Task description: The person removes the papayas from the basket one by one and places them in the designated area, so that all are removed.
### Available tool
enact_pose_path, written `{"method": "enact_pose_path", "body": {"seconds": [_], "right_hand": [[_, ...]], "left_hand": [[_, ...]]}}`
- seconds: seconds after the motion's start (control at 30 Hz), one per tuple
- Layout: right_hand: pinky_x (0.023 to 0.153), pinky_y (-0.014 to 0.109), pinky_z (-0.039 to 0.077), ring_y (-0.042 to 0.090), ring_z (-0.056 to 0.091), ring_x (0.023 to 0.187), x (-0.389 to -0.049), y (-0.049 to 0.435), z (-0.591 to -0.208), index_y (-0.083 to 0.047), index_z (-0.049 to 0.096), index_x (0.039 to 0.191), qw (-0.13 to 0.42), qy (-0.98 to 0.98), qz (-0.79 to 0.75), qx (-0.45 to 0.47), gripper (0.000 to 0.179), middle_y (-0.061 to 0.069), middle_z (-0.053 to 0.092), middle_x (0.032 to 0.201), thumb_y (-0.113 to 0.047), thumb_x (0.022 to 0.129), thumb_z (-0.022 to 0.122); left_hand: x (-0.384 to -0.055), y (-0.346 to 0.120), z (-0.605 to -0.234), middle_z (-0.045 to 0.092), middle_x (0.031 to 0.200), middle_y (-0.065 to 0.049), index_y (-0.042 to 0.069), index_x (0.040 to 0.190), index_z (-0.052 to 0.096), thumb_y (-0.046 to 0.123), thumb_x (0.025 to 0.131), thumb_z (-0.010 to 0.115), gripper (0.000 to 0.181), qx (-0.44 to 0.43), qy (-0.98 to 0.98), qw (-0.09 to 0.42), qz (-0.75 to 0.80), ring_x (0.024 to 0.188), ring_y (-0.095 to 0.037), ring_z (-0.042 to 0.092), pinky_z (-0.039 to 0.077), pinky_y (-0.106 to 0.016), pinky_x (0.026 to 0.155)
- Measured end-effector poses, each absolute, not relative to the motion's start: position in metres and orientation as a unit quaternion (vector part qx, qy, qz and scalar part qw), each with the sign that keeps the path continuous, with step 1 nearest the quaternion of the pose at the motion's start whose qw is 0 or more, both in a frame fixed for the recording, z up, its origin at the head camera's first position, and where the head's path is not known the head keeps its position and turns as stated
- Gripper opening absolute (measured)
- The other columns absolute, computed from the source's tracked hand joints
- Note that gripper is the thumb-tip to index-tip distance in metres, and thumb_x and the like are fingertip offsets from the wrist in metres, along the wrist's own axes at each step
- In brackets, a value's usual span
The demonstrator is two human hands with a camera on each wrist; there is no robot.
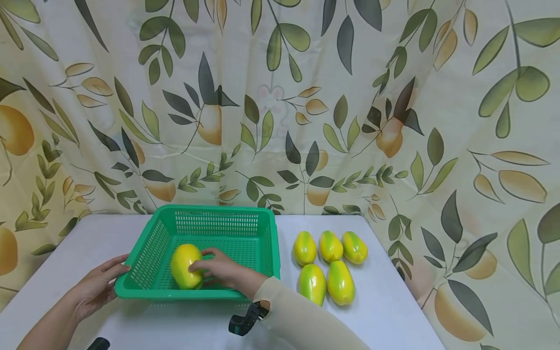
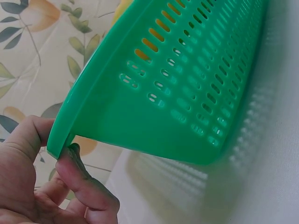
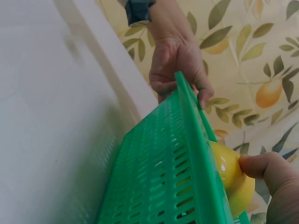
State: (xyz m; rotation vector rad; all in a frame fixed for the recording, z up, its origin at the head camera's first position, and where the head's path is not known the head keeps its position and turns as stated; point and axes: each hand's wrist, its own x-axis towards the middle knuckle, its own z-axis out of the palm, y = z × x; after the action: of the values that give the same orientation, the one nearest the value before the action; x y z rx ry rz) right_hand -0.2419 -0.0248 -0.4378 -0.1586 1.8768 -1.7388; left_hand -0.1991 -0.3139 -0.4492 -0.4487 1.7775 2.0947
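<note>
A green plastic basket with slotted walls stands on the white table. My left hand pinches its left rim; the left wrist view shows thumb and fingers on both sides of the green rim. Inside the basket, toward the left, my right hand grips a yellow papaya with a glossy skin. In the right wrist view the thumb presses on the papaya just above the basket's edge. The basket wall hides the fruit's underside there.
Right of the basket lie several yellow-green papayas in two rows. A leaf-patterned curtain hangs behind the table. A small black object shows at the bottom left.
</note>
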Motion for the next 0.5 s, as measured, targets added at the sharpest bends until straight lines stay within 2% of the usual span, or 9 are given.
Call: {"method": "enact_pose_path", "body": {"seconds": [0.2, 0.37, 0.5], "right_hand": [[0.072, 0.043, 0.052, 0.028, 0.055, 0.082, -0.242, -0.015, -0.438, -0.008, 0.041, 0.121, 0.292, 0.688, -0.662, -0.048, 0.056, 0.015, 0.049, 0.098, -0.014, 0.073, 0.068], [0.073, 0.044, 0.052, 0.029, 0.055, 0.085, -0.242, -0.006, -0.437, -0.007, 0.04, 0.122, 0.3, 0.68, -0.667, -0.044, 0.057, 0.015, 0.048, 0.099, -0.015, 0.073, 0.068], [0.074, 0.044, 0.051, 0.03, 0.053, 0.088, -0.242, 0.001, -0.435, -0.006, 0.04, 0.122, 0.303, 0.678, -0.668, -0.039, 0.057, 0.015, 0.048, 0.1, -0.015, 0.073, 0.068]], "left_hand": [[-0.2, -0.315, -0.451, 0.059, 0.089, 0.001, 0.014, 0.136, 0.027, 0.022, 0.086, 0.06, 0.061, -0.167, 0.624, 0.176, 0.742, 0.081, -0.017, 0.061, 0.052, -0.031, 0.073], [-0.2, -0.315, -0.451, 0.058, 0.091, 0.001, 0.021, 0.124, 0.039, 0.021, 0.086, 0.059, 0.043, -0.163, 0.621, 0.179, 0.746, 0.081, -0.017, 0.06, 0.052, -0.031, 0.074], [-0.2, -0.314, -0.45, 0.058, 0.092, 0.001, 0.021, 0.123, 0.04, 0.021, 0.087, 0.059, 0.041, -0.158, 0.621, 0.18, 0.746, 0.082, -0.017, 0.06, 0.052, -0.031, 0.074]]}}
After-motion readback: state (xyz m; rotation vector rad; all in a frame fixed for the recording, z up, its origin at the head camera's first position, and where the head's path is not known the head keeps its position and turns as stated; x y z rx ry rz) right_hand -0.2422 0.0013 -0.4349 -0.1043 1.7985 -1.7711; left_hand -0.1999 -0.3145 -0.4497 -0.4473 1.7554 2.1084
